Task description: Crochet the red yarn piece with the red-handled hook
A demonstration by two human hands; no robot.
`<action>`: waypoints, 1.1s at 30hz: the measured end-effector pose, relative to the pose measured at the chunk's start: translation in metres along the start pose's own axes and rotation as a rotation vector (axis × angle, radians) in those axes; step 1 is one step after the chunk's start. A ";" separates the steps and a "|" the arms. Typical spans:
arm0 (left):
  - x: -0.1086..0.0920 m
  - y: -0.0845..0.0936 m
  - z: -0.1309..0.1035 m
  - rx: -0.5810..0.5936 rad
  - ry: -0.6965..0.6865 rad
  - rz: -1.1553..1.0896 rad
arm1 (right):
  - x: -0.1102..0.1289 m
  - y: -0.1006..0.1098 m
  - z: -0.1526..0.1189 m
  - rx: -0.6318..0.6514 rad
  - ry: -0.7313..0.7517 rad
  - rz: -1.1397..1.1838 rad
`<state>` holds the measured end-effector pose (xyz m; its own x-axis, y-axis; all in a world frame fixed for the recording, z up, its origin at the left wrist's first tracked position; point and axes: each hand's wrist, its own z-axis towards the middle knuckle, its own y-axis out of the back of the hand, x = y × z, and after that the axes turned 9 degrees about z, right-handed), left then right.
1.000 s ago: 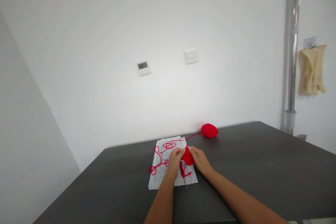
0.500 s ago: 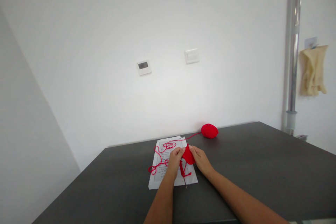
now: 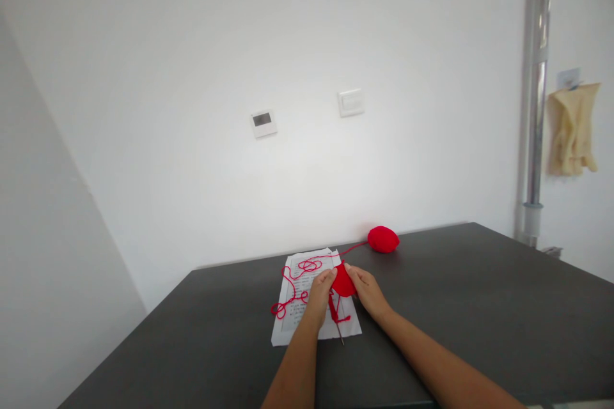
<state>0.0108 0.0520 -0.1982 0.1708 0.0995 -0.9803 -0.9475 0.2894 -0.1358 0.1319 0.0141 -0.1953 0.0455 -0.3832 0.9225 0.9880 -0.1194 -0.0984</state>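
Observation:
Between my two hands is a small red knitted or crocheted piece (image 3: pixel 343 282), raised over a printed sheet of paper (image 3: pixel 288 332). My left hand (image 3: pixel 322 291) is closed on its left edge, and my right hand (image 3: pixel 365 287) pinches the right edge. Below the piece lie a red strand and a narrow red strip (image 3: pixel 333 308) on the paper. A thin needle or hook (image 3: pixel 340 333) sticks out below them over the paper's lower edge. Loose red yarn (image 3: pixel 311 264) loops across the sheet and runs back to a red yarn ball (image 3: pixel 383 239).
The dark table (image 3: pixel 455 313) reaches to the white wall behind. On the wall are a thermostat (image 3: pixel 263 123) and a switch (image 3: pixel 351 103). A metal pipe (image 3: pixel 537 128) stands at the right, with a cream cloth or glove (image 3: pixel 573 128) hanging beyond it.
The red piece has shifted slightly between my hands, its lower edge a little higher. Both hands keep hold of it and the yarn ball has stayed put.

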 end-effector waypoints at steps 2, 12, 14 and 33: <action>0.000 0.002 0.001 0.021 -0.038 0.014 | 0.000 0.000 0.000 0.020 -0.013 -0.046; -0.008 0.000 -0.006 0.137 -0.019 0.239 | -0.011 0.006 0.005 -0.095 0.042 -0.097; -0.007 -0.001 -0.005 0.150 -0.010 0.167 | -0.013 0.005 0.005 -0.113 0.021 -0.041; -0.001 0.006 -0.001 0.178 -0.038 0.182 | -0.013 0.006 0.004 -0.037 0.027 -0.193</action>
<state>0.0049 0.0524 -0.1986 0.0149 0.2003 -0.9796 -0.9018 0.4258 0.0733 0.1373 0.0219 -0.2063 -0.1486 -0.3741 0.9154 0.9719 -0.2263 0.0653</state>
